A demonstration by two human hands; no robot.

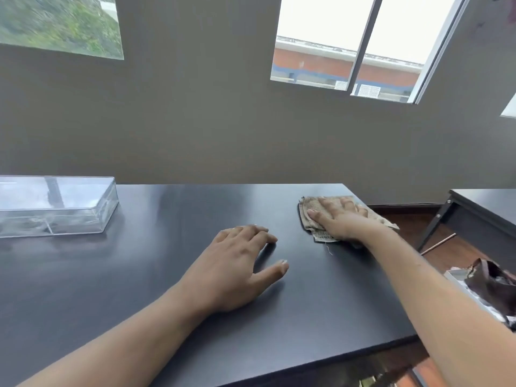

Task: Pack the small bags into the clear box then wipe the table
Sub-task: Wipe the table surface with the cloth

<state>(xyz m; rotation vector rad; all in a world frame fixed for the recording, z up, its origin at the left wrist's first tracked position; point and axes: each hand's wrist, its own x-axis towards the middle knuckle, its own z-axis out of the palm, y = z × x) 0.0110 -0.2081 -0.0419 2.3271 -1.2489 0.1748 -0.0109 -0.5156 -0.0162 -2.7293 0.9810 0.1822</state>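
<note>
Fingers of my right hand [336,219] lie spread, pressing the tan cloth [315,212] onto the dark table [181,219] at frame right. My left hand [240,263] rests flat at centre, fingers loosely spread; the clear box [55,205] sits far left.

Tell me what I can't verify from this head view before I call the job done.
- Box contents: the left frame edge cuts the box off, and glare on its clear walls blurs what lies inside.
- Table under the cloth and under the right hand: covered.
- Table's near left corner: beyond the frame, behind the left forearm.
- Left hand: whether its palm touches the table cannot be told.
</note>
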